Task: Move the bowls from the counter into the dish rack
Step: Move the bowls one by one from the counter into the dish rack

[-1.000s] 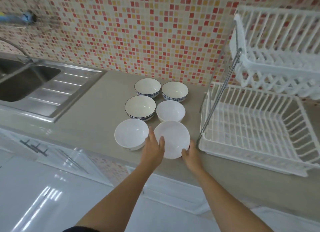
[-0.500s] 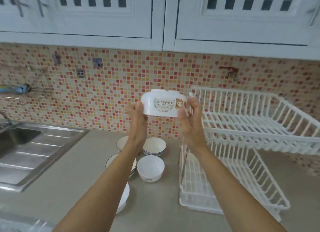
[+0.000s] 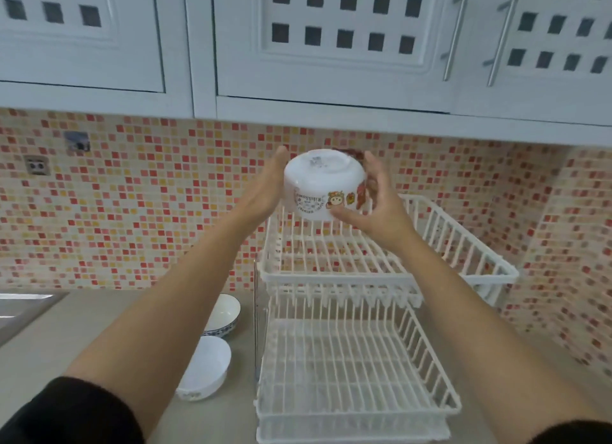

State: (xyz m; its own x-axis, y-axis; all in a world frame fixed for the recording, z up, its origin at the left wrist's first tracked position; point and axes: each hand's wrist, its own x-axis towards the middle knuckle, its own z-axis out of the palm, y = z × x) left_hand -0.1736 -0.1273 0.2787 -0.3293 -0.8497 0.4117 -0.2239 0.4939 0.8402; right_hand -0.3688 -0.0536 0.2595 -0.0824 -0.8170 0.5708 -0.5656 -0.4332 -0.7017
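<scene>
A white bowl with cartoon prints (image 3: 323,183) is held upside down between my two hands, just above the back left of the dish rack's upper tier (image 3: 381,271). My left hand (image 3: 268,187) presses its left side and my right hand (image 3: 377,200) grips its right side and rim. The white two-tier wire rack has nothing in its lower tier (image 3: 347,370). On the counter left of the rack I see a plain white bowl (image 3: 207,365) and a blue-rimmed bowl (image 3: 225,312); my left arm hides any others.
White wall cabinets (image 3: 331,46) hang close above the rack. The mosaic tile wall (image 3: 132,211) runs behind it. A steel sink drainboard (image 3: 20,311) lies at the far left of the beige counter (image 3: 82,331).
Both hands lifted the bowl off the counter, turned it upside down and carried it right, over the rack's upper tier. The view tilted up and shifted right.
</scene>
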